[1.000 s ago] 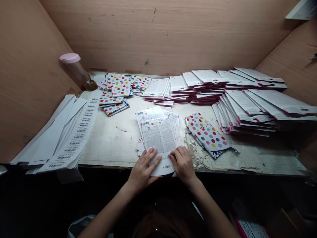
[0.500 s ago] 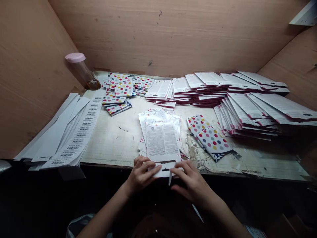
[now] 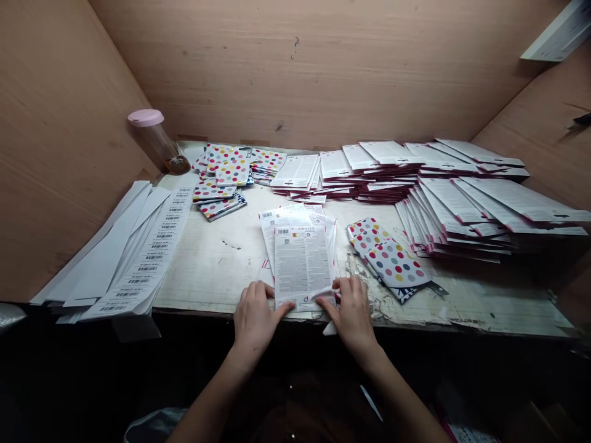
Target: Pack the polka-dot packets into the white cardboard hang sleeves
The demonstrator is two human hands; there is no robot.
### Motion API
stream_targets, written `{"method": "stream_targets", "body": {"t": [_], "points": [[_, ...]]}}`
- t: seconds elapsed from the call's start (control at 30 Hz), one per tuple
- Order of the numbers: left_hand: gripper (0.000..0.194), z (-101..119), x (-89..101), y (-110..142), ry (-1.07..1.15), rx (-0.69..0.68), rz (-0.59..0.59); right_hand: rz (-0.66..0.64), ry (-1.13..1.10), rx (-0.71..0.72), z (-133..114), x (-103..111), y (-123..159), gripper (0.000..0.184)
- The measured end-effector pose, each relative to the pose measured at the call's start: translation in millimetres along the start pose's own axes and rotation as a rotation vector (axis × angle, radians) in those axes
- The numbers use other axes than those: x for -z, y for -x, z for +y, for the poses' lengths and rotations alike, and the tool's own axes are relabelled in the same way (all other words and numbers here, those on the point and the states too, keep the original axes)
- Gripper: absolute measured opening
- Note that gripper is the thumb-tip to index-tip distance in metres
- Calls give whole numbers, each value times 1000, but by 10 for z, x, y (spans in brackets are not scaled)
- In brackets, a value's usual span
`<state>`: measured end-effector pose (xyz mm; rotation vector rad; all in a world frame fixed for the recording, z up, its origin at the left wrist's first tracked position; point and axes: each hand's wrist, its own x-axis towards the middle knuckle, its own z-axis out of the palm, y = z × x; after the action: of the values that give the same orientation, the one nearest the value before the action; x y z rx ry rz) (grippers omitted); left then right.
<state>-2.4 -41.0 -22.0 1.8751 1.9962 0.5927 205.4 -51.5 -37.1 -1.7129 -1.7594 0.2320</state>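
Printed packet [image 3: 303, 264], at the bench's [image 3: 212, 264] six o'clock edge, no longer shows its slotted flap, which we judge folded away, closing that end, as we note left hand [image 3: 253, 314] gripping its seven o'clock corner, right hand [image 3: 354, 312] its five.

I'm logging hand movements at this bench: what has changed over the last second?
The white printed card has straightened from a leftward lean, and its slotted near end no longer shows. The bare left hand has moved from across the card to its near-left corner; the bare right hand is at the near-right corner, thumb on the card. The polka-dotted packets and clear pink-lidded bottle stayed put.
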Motion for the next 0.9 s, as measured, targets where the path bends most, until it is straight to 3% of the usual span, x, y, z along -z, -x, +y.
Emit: {"method": "stream_targets", "body": {"t": [0.1, 0.17, 0.3, 0.43, 0.5, 0.57, 0.67, 0.77, 0.83, 0.9], "points": [[38, -19, 102, -8, 63, -15, -97, 66, 15, 91, 5, 118, 85, 9], [38, 9, 184, -2, 240, 1, -154, 85, -24, 240, -50, 197, 136, 11], [40, 242, 350, 41, 644, -5, -250, 47, 56, 554, -284, 280, 149, 51], [42, 419, 479, 27, 900, -48, -286, 130, 200, 652, -353, 332, -27, 57], [46, 357, 509, -72, 958, -116, -295, 135, 153, 678, -231, 413, -270, 57], [51, 222, 489, -242, 834, -126, -178, 185, 137, 658, -29, 548, -676, 52], [66, 41, 334, -554, 443, 3, 113, 225, 190, 475, 294, 808, -1546, 35], [84, -5, 110, -823, 324, 54, 234, 193, 177, 334, 480, 1032, -2389, 29], [85, -2, 8, -949, 382, 57, 251, 211, 141, 294, 485, 1098, -2701, 22], [73, -12, -20, -1025, 447, 57, 257, 228, 85, 250, 400, 1074, -2705, 21]]}}
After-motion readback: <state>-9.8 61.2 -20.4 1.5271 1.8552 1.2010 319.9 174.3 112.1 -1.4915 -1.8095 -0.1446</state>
